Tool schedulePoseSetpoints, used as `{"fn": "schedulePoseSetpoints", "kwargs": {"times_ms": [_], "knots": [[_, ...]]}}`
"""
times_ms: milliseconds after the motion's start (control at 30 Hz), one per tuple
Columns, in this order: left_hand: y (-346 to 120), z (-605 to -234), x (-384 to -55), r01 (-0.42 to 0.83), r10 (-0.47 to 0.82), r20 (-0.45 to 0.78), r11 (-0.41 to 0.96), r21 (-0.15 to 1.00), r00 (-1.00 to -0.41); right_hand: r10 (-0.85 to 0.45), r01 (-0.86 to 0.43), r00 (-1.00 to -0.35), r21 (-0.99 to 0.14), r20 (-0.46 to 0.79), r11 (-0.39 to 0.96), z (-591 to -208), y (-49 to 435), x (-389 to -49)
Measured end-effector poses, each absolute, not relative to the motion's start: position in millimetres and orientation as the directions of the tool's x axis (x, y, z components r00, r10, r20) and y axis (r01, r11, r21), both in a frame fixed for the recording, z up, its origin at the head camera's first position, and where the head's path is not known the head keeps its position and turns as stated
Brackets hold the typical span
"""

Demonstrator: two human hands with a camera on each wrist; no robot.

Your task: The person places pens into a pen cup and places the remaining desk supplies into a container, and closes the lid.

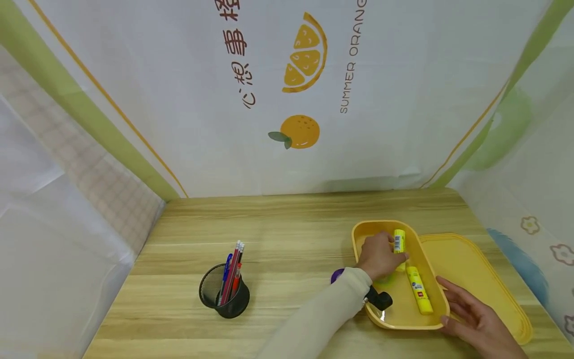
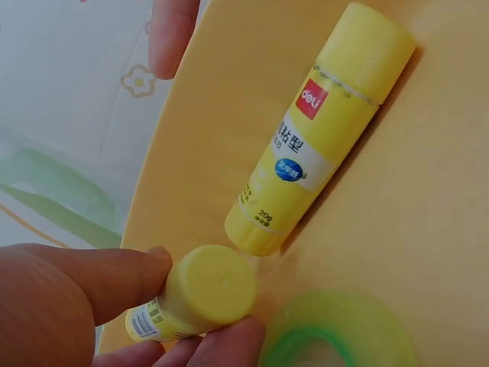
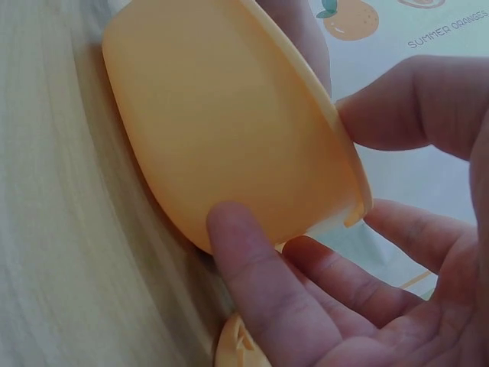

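A yellow plastic box (image 1: 435,286) stands on the right of the table. Inside it, my left hand (image 1: 378,257) pinches a yellow glue stick (image 2: 210,287) between thumb and fingers, its cap end towards the left wrist camera. A second yellow glue stick (image 1: 419,290) lies on the box floor, beside the one I hold. A green tape ring (image 2: 344,329) is also in the box, partly covered by the left hand in the head view. My right hand (image 1: 475,316) touches the box's near right corner, thumb at the rim and loosely extended fingers against the outer wall.
A flat yellow lid (image 1: 471,259) lies right of the box, partly under the right hand. On the left stands a black mesh cup (image 1: 233,304) with pencils and pens. A purple round thing (image 1: 336,275) shows behind the left sleeve. Printed cloth hangs behind the table.
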State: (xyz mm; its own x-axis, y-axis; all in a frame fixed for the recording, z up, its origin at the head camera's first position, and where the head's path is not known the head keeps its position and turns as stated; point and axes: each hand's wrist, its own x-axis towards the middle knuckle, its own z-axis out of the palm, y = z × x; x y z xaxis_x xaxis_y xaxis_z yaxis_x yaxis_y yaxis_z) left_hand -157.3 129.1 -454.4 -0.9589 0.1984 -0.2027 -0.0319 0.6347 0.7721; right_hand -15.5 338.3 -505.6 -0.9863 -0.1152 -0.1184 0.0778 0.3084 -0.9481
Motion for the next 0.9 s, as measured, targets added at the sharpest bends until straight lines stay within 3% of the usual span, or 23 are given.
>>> {"fn": "schedulePoseSetpoints", "kwargs": {"times_ms": [567, 900], "knots": [[130.3, -456.2, -157.9, -0.011, 0.208, -0.192, 0.652, 0.758, -0.959, -0.082, 0.121, -0.984, -0.935, -0.156, 0.332, -503.6, 335.7, -16.3], [128.0, -458.5, -157.8, 0.039, 0.228, -0.121, 0.592, 0.805, -0.966, -0.093, 0.074, -0.989, -0.936, -0.113, 0.343, -504.7, 335.9, -15.6]]}}
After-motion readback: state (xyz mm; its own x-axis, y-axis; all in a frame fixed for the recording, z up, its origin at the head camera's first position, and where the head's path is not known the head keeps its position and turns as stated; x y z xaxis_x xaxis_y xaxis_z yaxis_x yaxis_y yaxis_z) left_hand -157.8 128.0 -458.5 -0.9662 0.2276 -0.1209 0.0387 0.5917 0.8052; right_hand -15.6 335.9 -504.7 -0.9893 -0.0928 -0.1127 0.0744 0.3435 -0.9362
